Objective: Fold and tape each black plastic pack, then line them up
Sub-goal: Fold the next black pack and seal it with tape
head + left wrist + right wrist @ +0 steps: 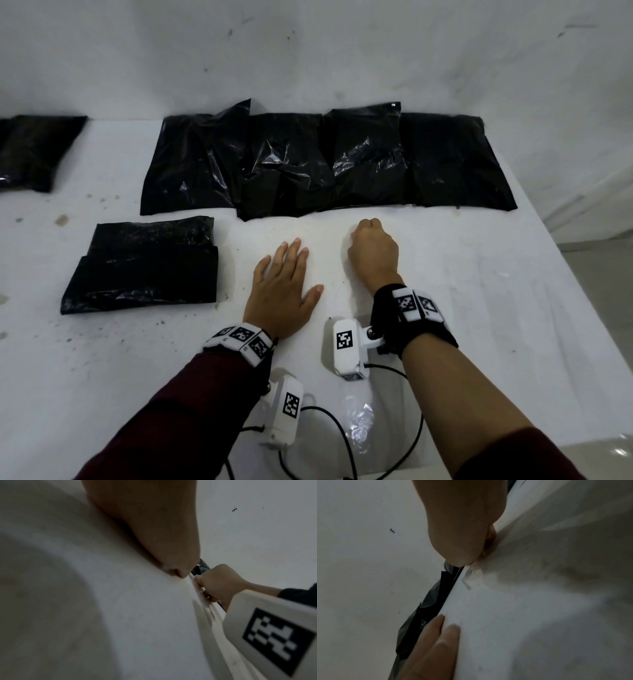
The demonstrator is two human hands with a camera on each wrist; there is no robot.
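Note:
Several black plastic packs (pixel 325 164) lie side by side in a row at the back of the white table (pixel 479 308); their edge also shows in the wrist views (pixel 428 601) (pixel 200 568). A folded black pack (pixel 144 267) lies alone at front left. My left hand (pixel 291 270) rests flat on the table with straight, spread fingers (pixel 436 631), holding nothing. Just to its right, my right hand (pixel 371 250) is curled into a fist in front of the row. Its fingertips pinch the end of a clear tape strip (pixel 466 584) that lies on the table.
Another black pack (pixel 30 150) lies at the far left edge of view. The table's right edge (pixel 534 219) runs diagonally, with floor beyond. Shiny clear film (pixel 358 421) and camera cables (pixel 342 442) lie near the front edge. Dark specks dot the table at left.

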